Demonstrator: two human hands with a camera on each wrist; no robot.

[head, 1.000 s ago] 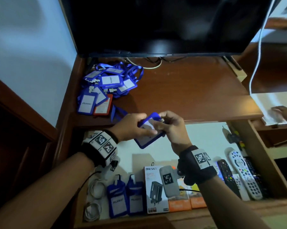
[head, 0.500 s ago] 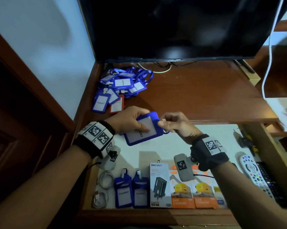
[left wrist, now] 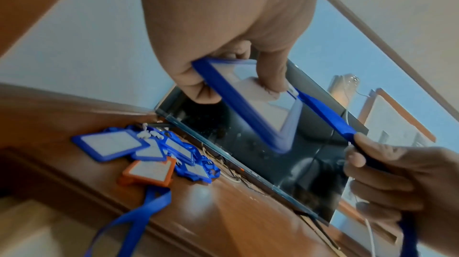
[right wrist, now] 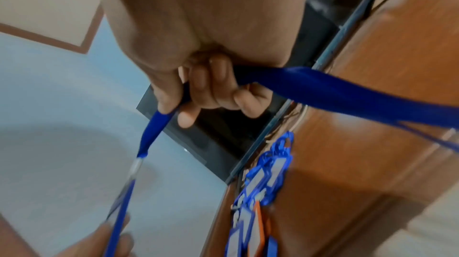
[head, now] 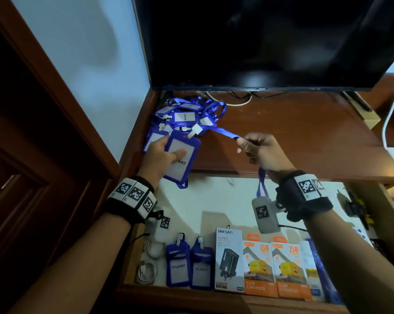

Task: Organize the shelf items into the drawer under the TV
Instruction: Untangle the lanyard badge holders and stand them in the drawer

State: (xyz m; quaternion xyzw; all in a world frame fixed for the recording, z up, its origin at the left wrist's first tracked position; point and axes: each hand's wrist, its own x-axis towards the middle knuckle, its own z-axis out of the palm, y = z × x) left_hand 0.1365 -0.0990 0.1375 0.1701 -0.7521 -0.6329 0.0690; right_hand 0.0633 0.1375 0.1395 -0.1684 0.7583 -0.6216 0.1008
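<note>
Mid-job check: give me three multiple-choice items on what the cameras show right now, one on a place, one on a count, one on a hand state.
1. Where is the pile of badge holders?
A. on the shelf under the TV
B. in the drawer
C. on the floor

2. How many blue badge holders lie in the drawer?
A. none
B. two
C. five

3. What does the right hand hold?
A. a remote
B. nothing
C. the blue lanyard strap

Answers:
1 A, the heap lies by the TV's lower edge.
2 B, two lie side by side near the front.
3 C, its fingers curl round the strap, while the left hand grips the badge holder.
</note>
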